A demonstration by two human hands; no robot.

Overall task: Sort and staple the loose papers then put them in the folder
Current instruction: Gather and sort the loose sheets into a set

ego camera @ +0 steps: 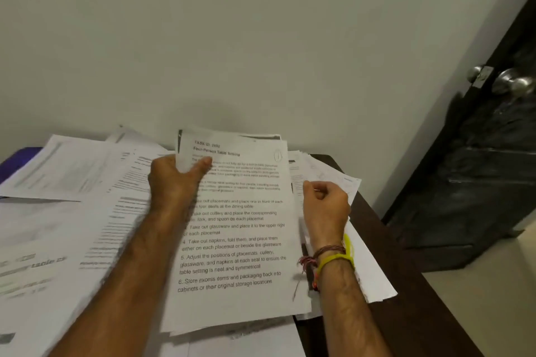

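At the far left a purple folder [17, 164] lies flat, mostly buried under loose papers [66, 182]; whether anything is inside it I cannot tell. The sheets spread across nearly the whole dark wooden table [406, 293], overlapping at all angles, and some at the left are blurred. Near the middle the left hand [174, 180] grips the top left edge of a printed stack [237, 240], thumb pressed on the front page, the stack tilted up off the pile. Just to its right the right hand [326, 203] is curled, fingertips pinched at the stack's right edge; yellow and red bands circle that wrist. A few sheets overhang the table's right edge, where bare wood shows. Behind stands a plain pale wall, and at the right a dark door [478, 168] with a metal knob [513, 82].
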